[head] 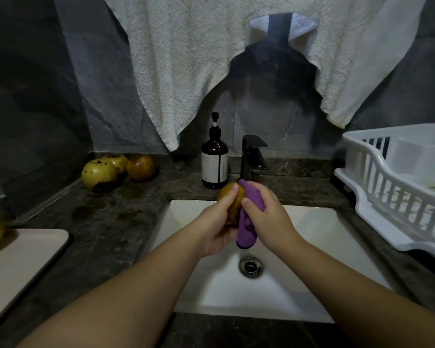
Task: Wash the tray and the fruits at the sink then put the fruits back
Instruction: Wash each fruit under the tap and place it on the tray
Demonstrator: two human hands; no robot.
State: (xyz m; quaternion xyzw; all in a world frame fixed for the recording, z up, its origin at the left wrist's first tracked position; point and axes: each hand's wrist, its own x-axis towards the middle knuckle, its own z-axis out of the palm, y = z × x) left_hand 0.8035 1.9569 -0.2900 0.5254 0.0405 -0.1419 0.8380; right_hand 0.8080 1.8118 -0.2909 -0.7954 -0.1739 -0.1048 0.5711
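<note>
Fruit is sitting in my left hand at frame centre, over the sink so drips are falling in, while my right hand is gripping the purple cloth, wiping it.

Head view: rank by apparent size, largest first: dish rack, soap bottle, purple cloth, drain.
1. dish rack
2. soap bottle
3. purple cloth, partly hidden by the right hand, so unsure against the bottle
4. drain
</note>
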